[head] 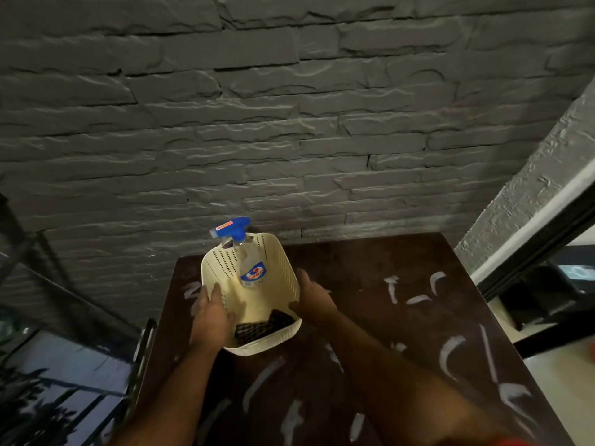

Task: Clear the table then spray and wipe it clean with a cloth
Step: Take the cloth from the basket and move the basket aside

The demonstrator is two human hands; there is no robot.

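A cream plastic basket (277, 262) stands on the dark brown table (370, 317) near its far left corner. Inside it a clear spray bottle (249, 268) with a blue trigger head leans against the far wall, and a dark cloth (267, 321) lies at the bottom. My left hand (211, 312) lies over the basket's left rim with the fingers spread. My right hand (310, 296) is against the basket's right side, thumb near the rim, fingers straight. White smears (450, 349) streak the tabletop.
A grey stone wall (289, 123) rises right behind the table. A black metal frame (141, 342) stands at the table's left edge. On the right are a white-edged wall corner and a dark unit (547, 284) on the floor.
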